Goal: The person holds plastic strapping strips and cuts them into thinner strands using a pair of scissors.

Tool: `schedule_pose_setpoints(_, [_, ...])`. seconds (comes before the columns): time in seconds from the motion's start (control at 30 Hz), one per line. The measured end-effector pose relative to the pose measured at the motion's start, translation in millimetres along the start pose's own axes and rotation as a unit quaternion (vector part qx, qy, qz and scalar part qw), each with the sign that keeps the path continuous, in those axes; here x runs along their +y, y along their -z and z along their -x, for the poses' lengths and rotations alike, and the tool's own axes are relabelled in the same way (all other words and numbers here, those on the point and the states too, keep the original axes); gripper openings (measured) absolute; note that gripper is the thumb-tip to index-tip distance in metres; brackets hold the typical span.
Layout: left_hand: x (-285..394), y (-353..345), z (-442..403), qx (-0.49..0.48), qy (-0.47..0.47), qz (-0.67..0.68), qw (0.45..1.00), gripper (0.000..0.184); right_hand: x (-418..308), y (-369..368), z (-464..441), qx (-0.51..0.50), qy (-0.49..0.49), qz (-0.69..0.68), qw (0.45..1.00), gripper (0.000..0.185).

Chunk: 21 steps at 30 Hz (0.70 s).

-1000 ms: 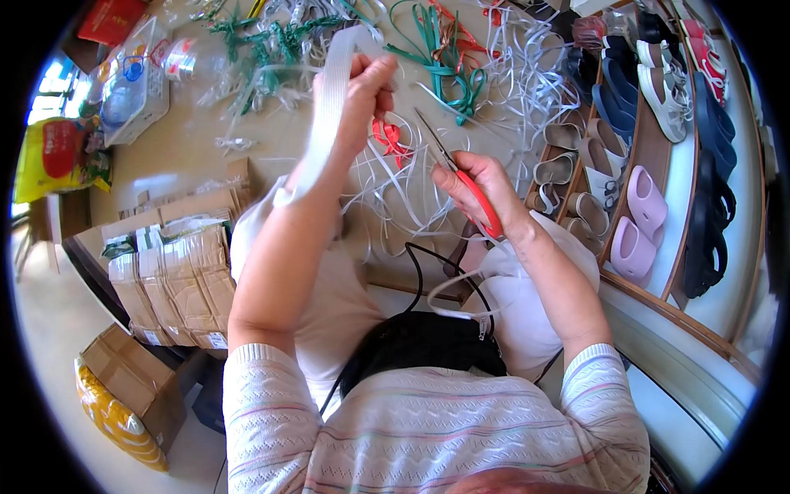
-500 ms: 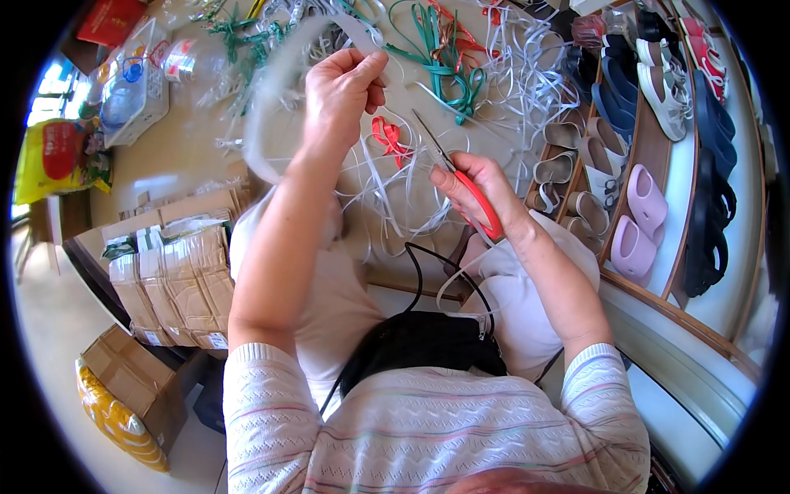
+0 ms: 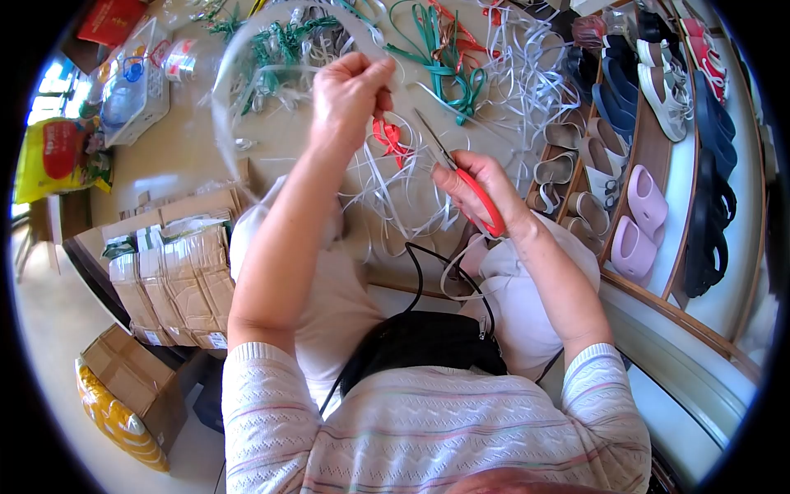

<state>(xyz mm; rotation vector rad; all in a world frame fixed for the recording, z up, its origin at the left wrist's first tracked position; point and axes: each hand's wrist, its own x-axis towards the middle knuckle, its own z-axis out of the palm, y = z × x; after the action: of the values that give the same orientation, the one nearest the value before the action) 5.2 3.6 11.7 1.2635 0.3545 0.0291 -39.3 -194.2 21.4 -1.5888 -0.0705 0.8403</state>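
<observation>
My left hand (image 3: pixel 346 95) is raised over the floor, fingers pinched on a white plastic strap (image 3: pixel 220 103). The strap bows up and to the left in a wide loop, partly blurred, then drops toward my left knee. In my right hand (image 3: pixel 491 177) is a pair of scissors (image 3: pixel 479 198) with red handles, its dark blades pointing up and left toward my left hand. A second pale strap (image 3: pixel 448 284) curls below my right hand over my right leg. Beyond the hands lies a red strap bundle (image 3: pixel 390 140) among thin white strips (image 3: pixel 374 185).
Green straps (image 3: pixel 465 90) and a tangle of white straps (image 3: pixel 535 78) lie on the floor ahead. A shoe rack (image 3: pixel 675 247) stands at the right. At the left are cardboard boxes (image 3: pixel 177 280), a white basket (image 3: pixel 136 107) and a yellow bag (image 3: pixel 49 165). A black bag (image 3: pixel 428 342) rests on my lap.
My left hand has moved slightly right and down. The white strap's loop has swung out farther left. My right hand and the scissors have hardly moved.
</observation>
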Motion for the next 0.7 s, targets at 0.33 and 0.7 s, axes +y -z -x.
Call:
schedule_pose_setpoints(0.33, [0,2,-3,0.006,0.006,0.005,1.0,0.019,8,4,1,-0.015,-0.013,0.039,0.999,0.027])
schedule_pose_setpoints(0.7, [-4,-3,4,-0.006,0.022,0.013,1.0,0.019,3,2,1,-0.01,-0.04,0.021,0.999,0.028])
